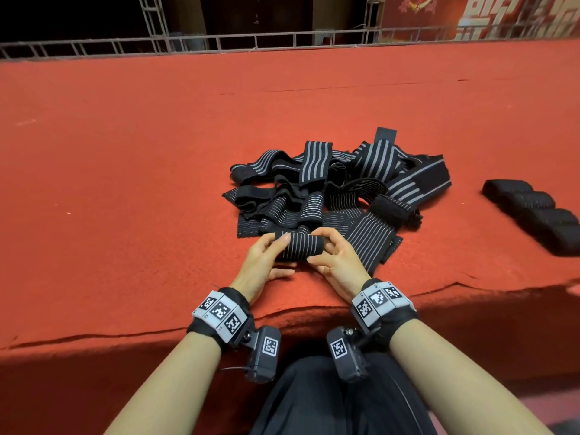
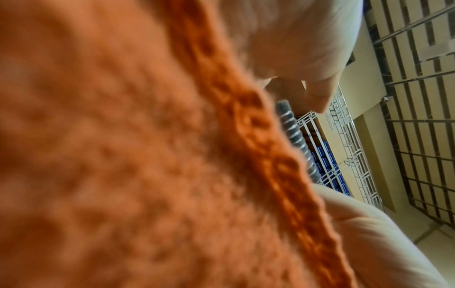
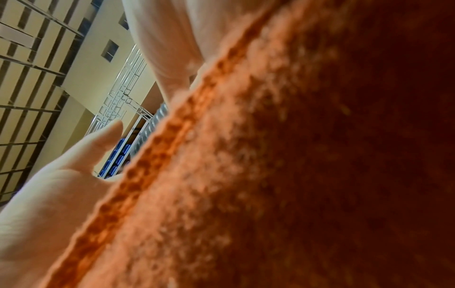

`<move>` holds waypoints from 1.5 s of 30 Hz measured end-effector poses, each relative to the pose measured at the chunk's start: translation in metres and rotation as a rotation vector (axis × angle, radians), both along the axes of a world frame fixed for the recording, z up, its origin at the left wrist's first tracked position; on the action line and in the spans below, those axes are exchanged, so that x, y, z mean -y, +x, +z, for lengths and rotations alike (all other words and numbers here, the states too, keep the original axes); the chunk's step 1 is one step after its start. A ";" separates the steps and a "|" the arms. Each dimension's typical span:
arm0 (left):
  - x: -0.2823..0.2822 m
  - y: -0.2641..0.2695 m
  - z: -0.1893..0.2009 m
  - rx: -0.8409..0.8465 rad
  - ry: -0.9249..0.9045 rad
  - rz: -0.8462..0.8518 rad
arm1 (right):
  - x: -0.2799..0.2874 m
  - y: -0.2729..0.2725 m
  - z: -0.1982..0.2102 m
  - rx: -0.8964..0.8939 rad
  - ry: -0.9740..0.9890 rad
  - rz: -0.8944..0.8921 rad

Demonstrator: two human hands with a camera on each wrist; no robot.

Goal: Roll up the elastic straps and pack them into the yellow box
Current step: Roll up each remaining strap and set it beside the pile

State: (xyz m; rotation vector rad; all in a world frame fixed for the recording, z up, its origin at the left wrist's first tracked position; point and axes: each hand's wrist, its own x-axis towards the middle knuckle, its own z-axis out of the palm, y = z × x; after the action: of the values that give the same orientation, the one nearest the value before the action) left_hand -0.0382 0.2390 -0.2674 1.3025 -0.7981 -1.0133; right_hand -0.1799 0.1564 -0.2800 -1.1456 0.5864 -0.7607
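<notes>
Head view shows both hands meeting at a half-rolled striped strap lying across the near part of the red carpet. The left hand curls its fingers over the roll's left end with the thumb underneath, and the right hand pinches the right end between thumb and curled fingers. The roll sits just in front of a loose pile of straps, black with grey stripes, tangled over one another; its free tail runs back into that pile. Well off to the right, a row of finished rolls lies side by side on the carpet. The yellow box is in none of the views. Both wrist views are mostly blurred carpet; the left wrist view catches a sliver of the striped roll beyond the carpet's edge.
</notes>
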 end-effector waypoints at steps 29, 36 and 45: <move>0.173 -0.217 0.092 0.254 -0.178 -0.267 | 0.141 -0.212 0.131 -0.208 0.163 -0.544; 0.279 -0.303 0.092 0.093 -0.030 -0.301 | 0.224 -0.300 0.126 -0.287 0.042 -0.703; 0.389 -0.344 0.040 0.085 0.095 -0.114 | 0.306 -0.328 0.088 -0.606 -0.039 -0.750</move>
State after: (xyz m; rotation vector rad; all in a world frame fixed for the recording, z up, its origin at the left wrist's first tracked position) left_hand -0.3823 -0.1504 -0.2277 1.4012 -0.9073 -1.1032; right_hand -0.5082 -0.1500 -0.1924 -1.1935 1.5699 -1.0549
